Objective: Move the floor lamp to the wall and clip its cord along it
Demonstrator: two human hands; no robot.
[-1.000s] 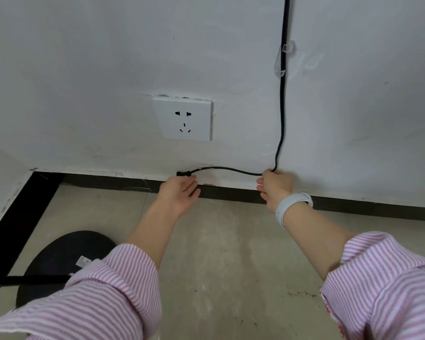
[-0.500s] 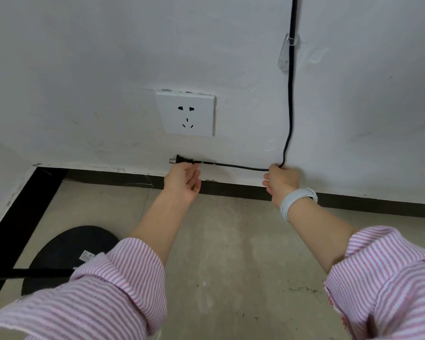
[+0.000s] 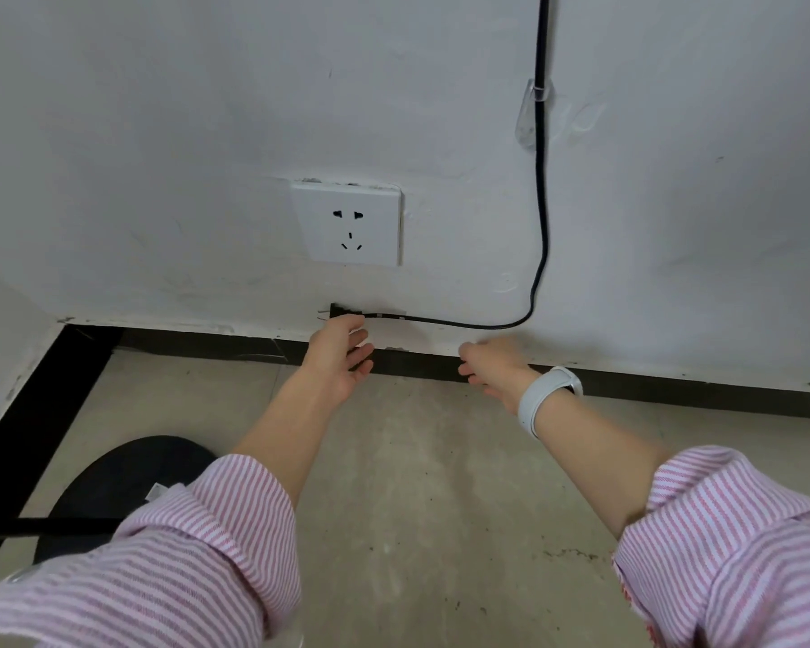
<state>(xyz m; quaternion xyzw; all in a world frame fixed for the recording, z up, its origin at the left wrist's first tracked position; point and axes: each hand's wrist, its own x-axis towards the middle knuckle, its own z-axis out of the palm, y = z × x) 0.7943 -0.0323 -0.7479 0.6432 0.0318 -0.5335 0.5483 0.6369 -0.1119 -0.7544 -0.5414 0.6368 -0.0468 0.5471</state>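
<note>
The lamp's black cord (image 3: 541, 203) runs down the white wall through a clear clip (image 3: 535, 98), bends near the skirting and goes left to its plug (image 3: 344, 312). My left hand (image 3: 340, 360) reaches up under the plug and pinches it with thumb and forefinger, the other fingers spread. My right hand (image 3: 492, 367), blurred and wearing a white wristband, hangs just below the cord bend with nothing in it. The lamp's round black base (image 3: 127, 479) stands on the floor at lower left, partly behind my left sleeve.
A white wall socket (image 3: 349, 224) sits just above the plug. A dark skirting strip (image 3: 674, 390) runs along the wall's foot and turns the corner at left. The floor (image 3: 431, 484) is beige tile. A black pole (image 3: 43, 526) crosses the lamp base.
My right hand has let go of the cord bend and dropped down and left. The plug has risen slightly toward the socket, with my left hand still on it.
</note>
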